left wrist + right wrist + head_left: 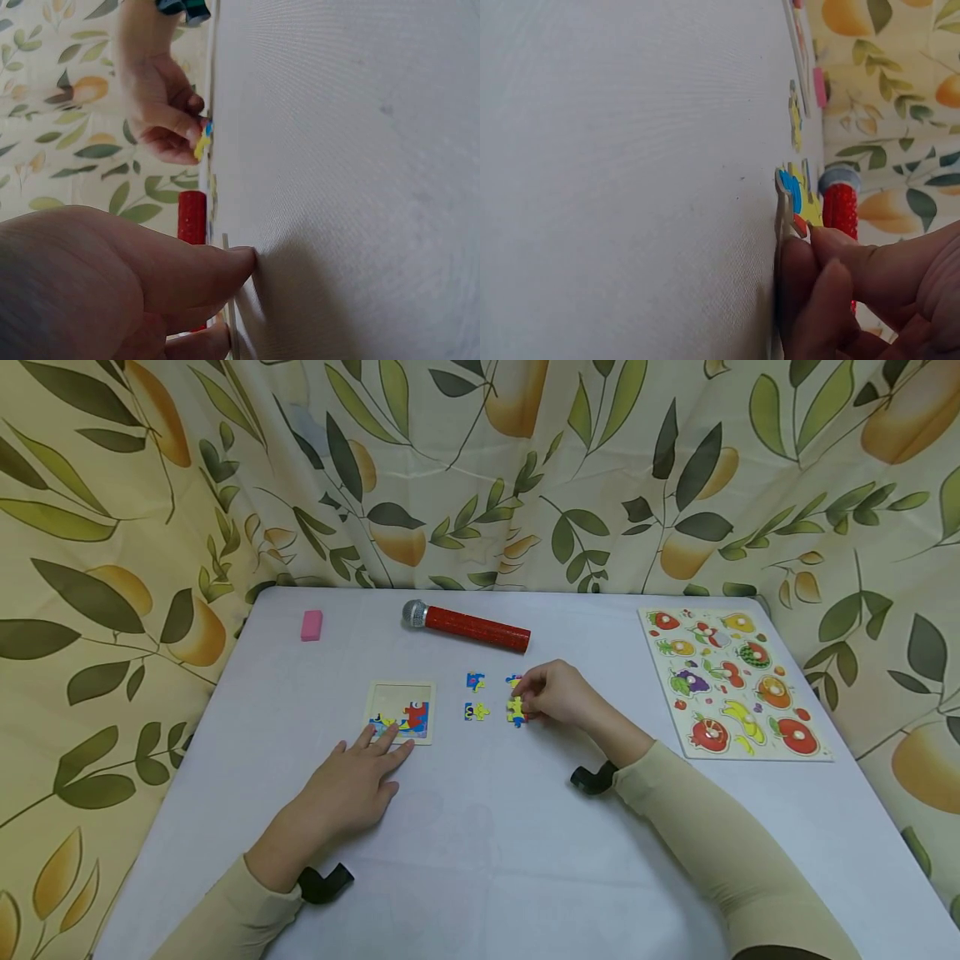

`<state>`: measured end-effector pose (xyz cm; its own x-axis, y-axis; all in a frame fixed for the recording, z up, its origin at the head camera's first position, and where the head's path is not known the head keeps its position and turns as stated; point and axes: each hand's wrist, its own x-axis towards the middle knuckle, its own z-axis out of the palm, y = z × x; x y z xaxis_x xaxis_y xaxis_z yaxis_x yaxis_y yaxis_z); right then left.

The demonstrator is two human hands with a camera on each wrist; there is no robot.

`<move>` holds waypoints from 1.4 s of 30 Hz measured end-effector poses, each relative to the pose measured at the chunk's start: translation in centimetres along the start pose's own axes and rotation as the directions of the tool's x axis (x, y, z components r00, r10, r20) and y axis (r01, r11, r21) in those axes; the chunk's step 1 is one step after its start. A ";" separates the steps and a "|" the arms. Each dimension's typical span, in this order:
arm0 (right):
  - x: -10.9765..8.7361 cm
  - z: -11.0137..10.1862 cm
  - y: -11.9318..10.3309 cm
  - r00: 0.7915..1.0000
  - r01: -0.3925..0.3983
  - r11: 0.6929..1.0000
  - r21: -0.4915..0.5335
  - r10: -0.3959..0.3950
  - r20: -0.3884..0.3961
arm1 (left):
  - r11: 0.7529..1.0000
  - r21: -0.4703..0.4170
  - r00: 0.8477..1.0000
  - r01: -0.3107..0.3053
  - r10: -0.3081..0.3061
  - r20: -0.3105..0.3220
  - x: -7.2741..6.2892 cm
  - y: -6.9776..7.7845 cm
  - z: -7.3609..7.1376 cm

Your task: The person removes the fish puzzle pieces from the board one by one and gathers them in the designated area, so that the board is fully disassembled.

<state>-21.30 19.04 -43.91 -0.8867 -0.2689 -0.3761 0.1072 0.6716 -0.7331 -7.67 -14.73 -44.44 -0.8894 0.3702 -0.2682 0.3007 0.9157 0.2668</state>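
Head view: the right hand (558, 693) has a little jigsaw piece (516, 712) pinched between thumb and fingertips, over on the right side of the group of loose bits. Mostly bright yellow, with some blue and a dab of red, and the usual knobbly cut edges. The right wrist view is the best look at it — you can see the pale, unpainted side of it, and it's tipped at an angle, with the blue patch and a small red corner right by the fingers.

Three more loose pieces are near it: an upper-left piece (476, 681) that's blue and yellow, a lower-left piece (476, 712), also blue and yellow, and an upper-right piece (512, 680) partly hidden by the fingers.

The left hand (351, 785) isn't gripping anything that I can see — fingers spread and resting on the lower edge of a small pale frame (388, 694). The bottom part of the frame has a red, blue and yellow section (417, 717) filled in, while the upper part shows bare backing. A red microphone (471, 626) lies behind the loose pieces.
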 end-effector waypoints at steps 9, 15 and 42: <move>0.0 0.5 0.2 0.995 0.062 0.985 -0.164 -0.074 -0.069 | 1.000 0.000 1.000 0.007 -0.007 0.004 0.0 0.0 0.0; 0.0 0.7 -0.1 0.994 0.055 0.976 -0.212 -0.074 -0.081 | 1.000 0.002 1.000 0.010 -0.010 0.008 0.2 0.0 0.0; 2.4 7.2 -6.9 0.942 0.335 0.917 -0.217 -0.334 0.042 | 0.924 -0.380 0.964 -0.034 -0.070 -0.258 2.0 -4.3 -1.1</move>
<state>-20.97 8.83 -43.87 -0.8522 -0.5061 -0.1330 -0.2959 0.6757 -0.6752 -11.08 -18.09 -45.09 -0.9670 0.2518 -0.0384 0.1774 0.7741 0.6077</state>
